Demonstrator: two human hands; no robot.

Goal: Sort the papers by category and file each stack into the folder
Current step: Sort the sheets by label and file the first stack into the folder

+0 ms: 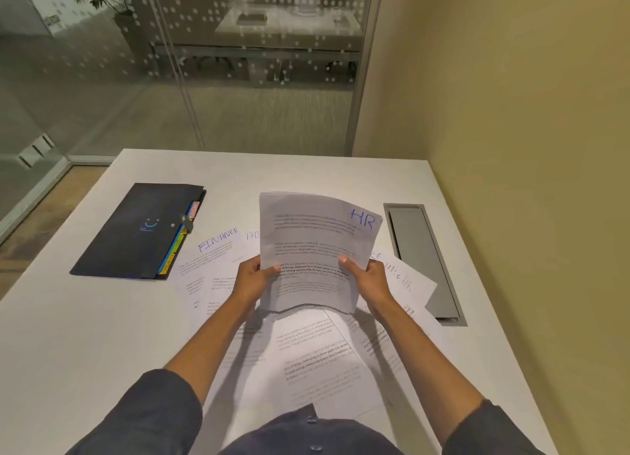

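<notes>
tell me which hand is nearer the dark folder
Left. The left hand grips the paper stack's left edge, just right of the folder; the right hand grips its right edge, farther away.

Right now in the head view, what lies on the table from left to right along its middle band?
Dark folder with coloured tabs → sheet marked FINANCE → left hand → held stack marked HR, lifted off the table → right hand → grey cable hatch.
</notes>
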